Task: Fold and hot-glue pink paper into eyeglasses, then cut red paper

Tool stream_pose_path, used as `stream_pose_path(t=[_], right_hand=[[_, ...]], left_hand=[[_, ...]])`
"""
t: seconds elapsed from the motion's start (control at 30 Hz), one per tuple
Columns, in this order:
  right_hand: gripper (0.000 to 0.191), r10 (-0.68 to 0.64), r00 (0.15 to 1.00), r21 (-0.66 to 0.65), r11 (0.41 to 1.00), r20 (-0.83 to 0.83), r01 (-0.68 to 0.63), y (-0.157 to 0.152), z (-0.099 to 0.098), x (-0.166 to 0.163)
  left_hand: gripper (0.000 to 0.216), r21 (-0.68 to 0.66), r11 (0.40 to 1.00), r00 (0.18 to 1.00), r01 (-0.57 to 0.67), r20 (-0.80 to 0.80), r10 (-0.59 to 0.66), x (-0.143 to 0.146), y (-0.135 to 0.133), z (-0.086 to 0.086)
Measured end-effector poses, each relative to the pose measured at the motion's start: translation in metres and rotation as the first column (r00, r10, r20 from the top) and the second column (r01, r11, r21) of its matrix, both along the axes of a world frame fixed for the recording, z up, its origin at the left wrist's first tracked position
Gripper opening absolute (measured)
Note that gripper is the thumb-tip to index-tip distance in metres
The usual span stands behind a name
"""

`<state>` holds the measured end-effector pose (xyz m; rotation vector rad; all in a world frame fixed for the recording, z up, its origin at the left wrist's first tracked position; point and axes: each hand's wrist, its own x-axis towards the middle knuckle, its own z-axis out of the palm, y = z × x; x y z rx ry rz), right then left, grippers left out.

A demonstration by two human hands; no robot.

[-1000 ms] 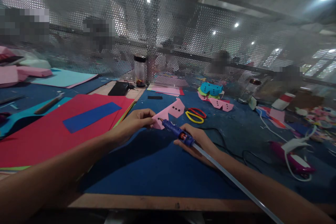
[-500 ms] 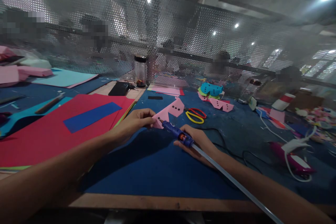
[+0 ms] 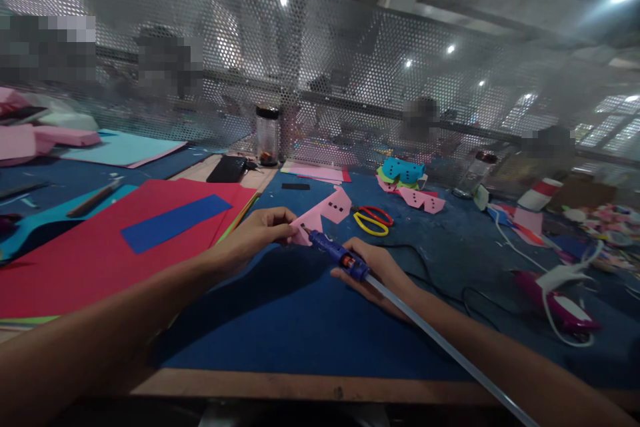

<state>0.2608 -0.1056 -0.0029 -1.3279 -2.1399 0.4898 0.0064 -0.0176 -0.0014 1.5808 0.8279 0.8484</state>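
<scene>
My left hand (image 3: 257, 232) pinches the near end of a pink paper cut-out (image 3: 324, 212) with small black squares, lying on the blue table cover (image 3: 300, 310). My right hand (image 3: 381, 270) grips a blue glue gun (image 3: 337, 253) with a long clear glue stick (image 3: 440, 347) trailing back over my forearm. The gun's tip touches the pink piece right beside my left fingers.
Red paper sheets with a blue strip (image 3: 173, 221) lie at left. Red-and-yellow scissors (image 3: 371, 219) sit just beyond the pink piece. More pink and teal cut-outs (image 3: 407, 183), a jar (image 3: 267, 135), a black phone (image 3: 226, 169), a pink glue gun with cords (image 3: 563, 300), and a perforated metal screen (image 3: 320, 67) behind.
</scene>
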Motion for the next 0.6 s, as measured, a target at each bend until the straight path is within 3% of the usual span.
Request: stream_pose_path(t=[0.17,0.4,0.6], right_hand=[[0.032,-0.008,0.999,0.062,0.998,-0.048,0.01,0.003,-0.005,0.001],[0.027,-0.059,0.997,0.024,0.998,-0.045,0.06,-0.005,0.009,0.004],[0.028,-0.063,0.998,0.01,0.998,-0.012,0.064,-0.004,0.01,0.005]], left_hand=[[0.017,0.007,1.0,1.0,-0.016,-0.002,0.016,-0.001,0.002,-0.001],[0.019,-0.01,0.999,0.999,-0.054,0.01,0.054,-0.003,0.001,0.005],[0.021,-0.021,0.994,0.994,-0.104,0.025,0.105,-0.002,0.002,0.01]])
